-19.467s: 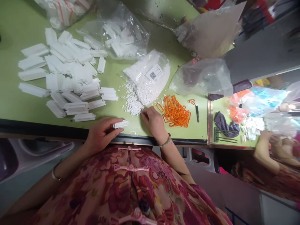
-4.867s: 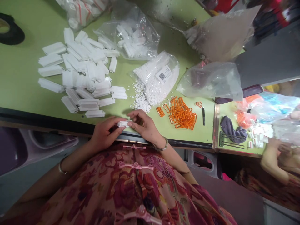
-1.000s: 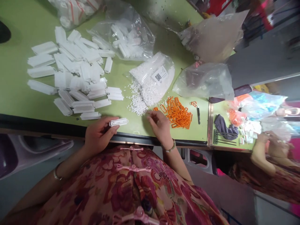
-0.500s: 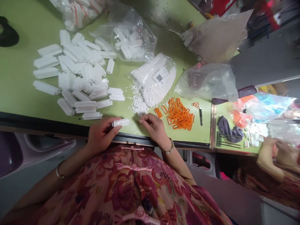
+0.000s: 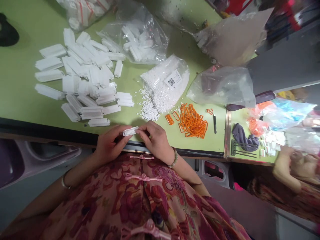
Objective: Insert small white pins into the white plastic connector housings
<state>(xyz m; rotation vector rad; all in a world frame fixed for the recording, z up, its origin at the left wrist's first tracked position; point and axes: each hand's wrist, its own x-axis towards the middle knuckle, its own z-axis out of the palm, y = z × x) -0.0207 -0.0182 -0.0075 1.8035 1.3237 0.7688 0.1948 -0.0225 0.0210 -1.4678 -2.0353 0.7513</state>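
Near the table's front edge, my left hand (image 5: 111, 143) is closed around a narrow white plastic part (image 5: 130, 131) with a row of small openings along its face. My right hand (image 5: 156, 140) meets the right end of this part, thumb and forefinger pinched together. Whatever lies between those fingertips is too small or hidden to make out. Just beyond the hands is a scatter of tiny white pegs (image 5: 149, 111), spilling from a clear bag (image 5: 166, 83) with a printed code label. Many similar white plastic parts (image 5: 85, 66) are heaped at the left.
Orange plastic frames (image 5: 192, 121) lie piled to the right, beside a dark-handled knife (image 5: 214, 124). Clear bags (image 5: 222, 85) cover the back and right. On the adjoining table are a grey cloth (image 5: 245, 136) and another person's hands (image 5: 287, 160).
My right hand has moved left from beside the peg scatter to the right end of the white part. My left hand still holds the part, now slightly more tilted.
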